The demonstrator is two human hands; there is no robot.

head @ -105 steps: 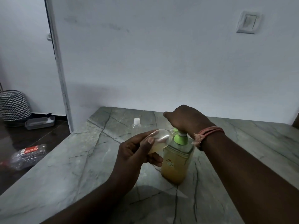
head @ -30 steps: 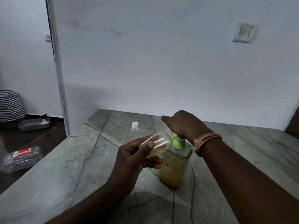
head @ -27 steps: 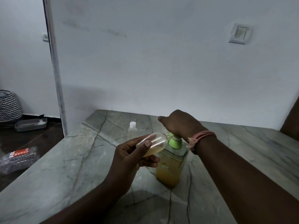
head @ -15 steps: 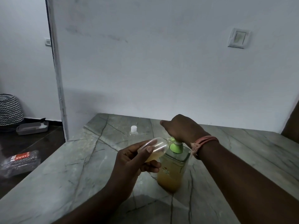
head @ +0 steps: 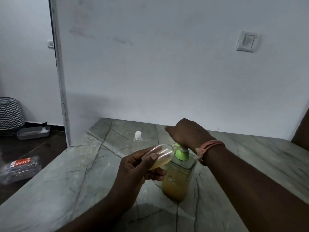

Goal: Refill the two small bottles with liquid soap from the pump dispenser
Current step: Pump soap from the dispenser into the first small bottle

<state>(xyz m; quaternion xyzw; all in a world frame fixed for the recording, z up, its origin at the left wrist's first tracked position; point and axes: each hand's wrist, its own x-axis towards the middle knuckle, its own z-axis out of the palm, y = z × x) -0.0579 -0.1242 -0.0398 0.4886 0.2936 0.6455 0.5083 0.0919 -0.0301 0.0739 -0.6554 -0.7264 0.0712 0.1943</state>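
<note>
Grey-green veined stone bench (head: 66, 181): broad slab set against the white wall, carrying all the task's things.

Clear rectangular pump dispenser with a green pump collar (head: 177, 178): stands upright near the middle of the bench, toward its front edge, roughly two-thirds full of amber soap. Judged the heaviest item and steady on its flat base; smooth plastic walls, likely slick if soap runs down. Best worked from the pump head, with the body left standing.

Small clear oval plastic bottle, uncapped (head: 161, 159): held off the bench, tilted almost on its side, its neck against the dispenser's spout. Amber soap pools in its lower half. Judged light, thin-walled and squeezable; a firm pinch could push soap back out. Take it around the belly.

Second small clear bottle with a white cap (head: 138, 137): stands upright toward the far edge of the bench, well apart from the hands, cap on. Whether it holds soap cannot be told.

Right hand (head: 187, 134): curled loosely closed over the pump head, palm down, bearing on it; a pink thread band circles the wrist.

Left hand (head: 138, 169): closed around the uncapped bottle, thumb (head: 151, 159) across its upper side, fingers underneath.
</note>
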